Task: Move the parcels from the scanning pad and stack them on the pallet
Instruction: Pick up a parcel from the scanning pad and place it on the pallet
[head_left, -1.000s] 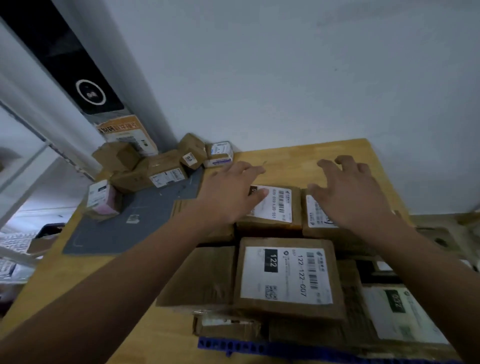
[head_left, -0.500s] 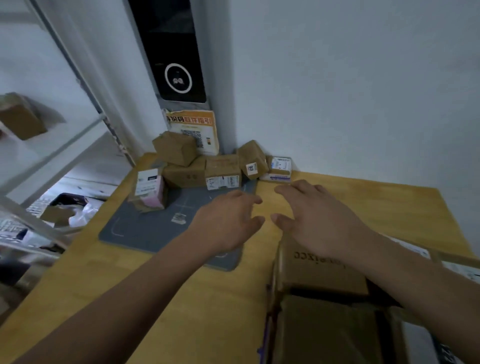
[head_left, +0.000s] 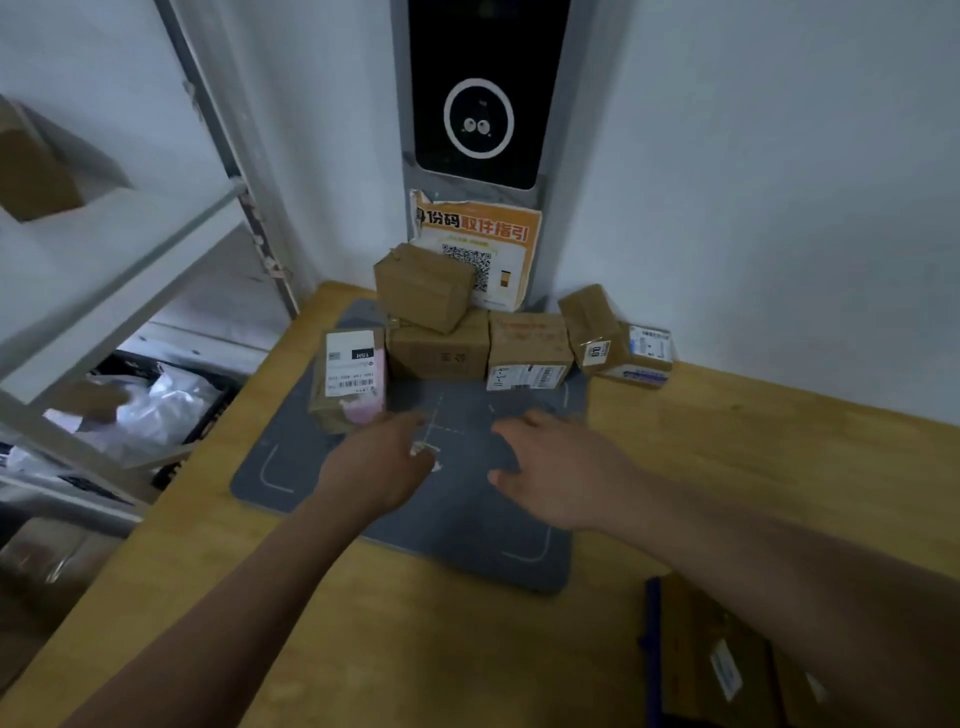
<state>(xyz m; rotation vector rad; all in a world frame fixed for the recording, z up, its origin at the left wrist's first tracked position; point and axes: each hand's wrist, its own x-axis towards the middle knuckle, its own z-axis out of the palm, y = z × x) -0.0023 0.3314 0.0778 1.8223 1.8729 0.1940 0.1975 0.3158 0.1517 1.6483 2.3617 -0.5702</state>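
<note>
Wooden tabletop (head_left: 727, 467) under me now, not the pallet (head_left: 652, 623) I faced 1 second ago; only its blue edge shows at the near right. My left hand (head_left: 374, 467) and right hand (head_left: 561, 467) have swung over the grey scanning pad (head_left: 291, 467), fingers spread and empty. Ahead, the parcels (head_left: 436, 348) crowd the pad's far edge, the pink-wrapped one (head_left: 350, 379) nearest my left fingers. Next pickup, I reckon.

A: Where is there free passage over the scanning pad (head_left: 415, 519)?

B: The near and middle areas are bare under both hands. The far edge is blocked by parcels (head_left: 527, 351).

A: Side limits?

B: A labelled parcel (head_left: 350, 379) stands at the left edge; the shelf frame (head_left: 130, 291) borders the bench (head_left: 753, 441).
</note>
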